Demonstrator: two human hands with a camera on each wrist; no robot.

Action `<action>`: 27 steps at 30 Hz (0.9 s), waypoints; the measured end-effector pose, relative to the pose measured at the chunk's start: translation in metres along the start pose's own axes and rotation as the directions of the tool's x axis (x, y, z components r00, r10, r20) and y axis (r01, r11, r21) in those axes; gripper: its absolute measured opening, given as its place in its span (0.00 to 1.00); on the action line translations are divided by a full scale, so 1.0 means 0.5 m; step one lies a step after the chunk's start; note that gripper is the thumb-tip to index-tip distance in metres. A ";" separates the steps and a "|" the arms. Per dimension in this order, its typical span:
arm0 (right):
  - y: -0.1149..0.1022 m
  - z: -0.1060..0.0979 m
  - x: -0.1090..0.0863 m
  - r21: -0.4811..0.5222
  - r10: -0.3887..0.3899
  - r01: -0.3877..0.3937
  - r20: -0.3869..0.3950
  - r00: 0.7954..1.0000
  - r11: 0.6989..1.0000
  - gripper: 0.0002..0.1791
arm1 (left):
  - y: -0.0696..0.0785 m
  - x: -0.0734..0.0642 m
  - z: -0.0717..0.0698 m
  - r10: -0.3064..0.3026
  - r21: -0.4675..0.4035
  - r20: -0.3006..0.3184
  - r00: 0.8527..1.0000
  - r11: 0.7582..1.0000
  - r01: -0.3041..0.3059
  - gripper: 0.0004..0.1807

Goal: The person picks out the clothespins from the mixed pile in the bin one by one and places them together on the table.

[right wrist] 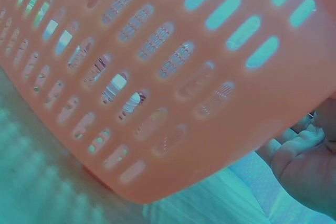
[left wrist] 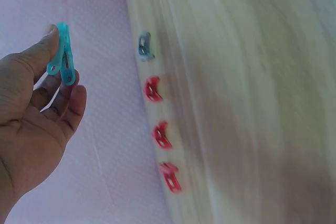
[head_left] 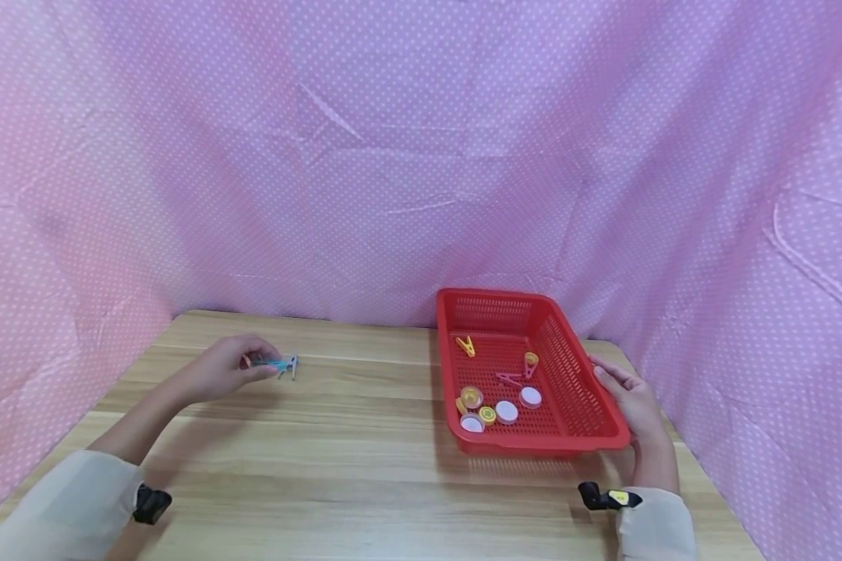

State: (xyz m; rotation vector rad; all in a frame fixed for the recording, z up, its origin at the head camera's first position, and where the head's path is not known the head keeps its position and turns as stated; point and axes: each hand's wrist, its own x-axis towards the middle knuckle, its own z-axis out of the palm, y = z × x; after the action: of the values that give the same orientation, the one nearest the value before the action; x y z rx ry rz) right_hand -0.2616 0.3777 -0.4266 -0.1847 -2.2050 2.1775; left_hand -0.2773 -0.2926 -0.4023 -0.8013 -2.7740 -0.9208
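Work looks part done, judging by what lies inside and outside the red basket (head_left: 543, 446) at the right of the head frame. Already in it are a yellow clip (head_left: 466, 346) towards its upper left, a pink clip (head_left: 510, 378) near the middle and several round caps (head_left: 507, 412), most of them in its lower part. Of the two hands, the left hand (head_left: 228, 370), left of centre, pinches a teal clip (left wrist: 63, 45) between thumb and fingers, well apart from the basket. The right hand (head_left: 638, 405) grips the basket's right rim. What seems left, besides the teal clip, shows in the left wrist view: three red clips (left wrist: 163, 138) and a grey-blue clip (left wrist: 144, 46) in a row down the middle, apparently fixed on the edge of the table (head_left: 358, 452). They are blurred, so how firmly they sit cannot be told.
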 end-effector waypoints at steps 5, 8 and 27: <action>0.001 0.000 0.001 -0.010 0.003 -0.003 -0.011 1.000 1.000 0.29 | -0.021 -0.024 -0.009 -0.089 0.040 -0.055 0.994 0.995 0.091 0.07; 0.001 0.000 0.004 -0.004 0.003 -0.003 -0.008 1.000 1.000 0.29 | -0.034 -0.036 -0.010 -0.134 0.067 -0.076 0.988 0.988 0.139 0.07; 0.005 -0.002 0.003 0.043 -0.015 0.014 0.001 1.000 0.999 0.30 | -0.105 -0.115 -0.024 -0.302 0.125 -0.062 0.951 0.943 0.308 0.11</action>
State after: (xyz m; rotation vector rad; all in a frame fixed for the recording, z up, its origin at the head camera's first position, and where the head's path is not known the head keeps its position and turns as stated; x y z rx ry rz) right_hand -0.2631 0.3791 -0.4290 -0.1650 -2.1513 2.2161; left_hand -0.2558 -0.3610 -0.4352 -0.3323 -2.9350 -0.7703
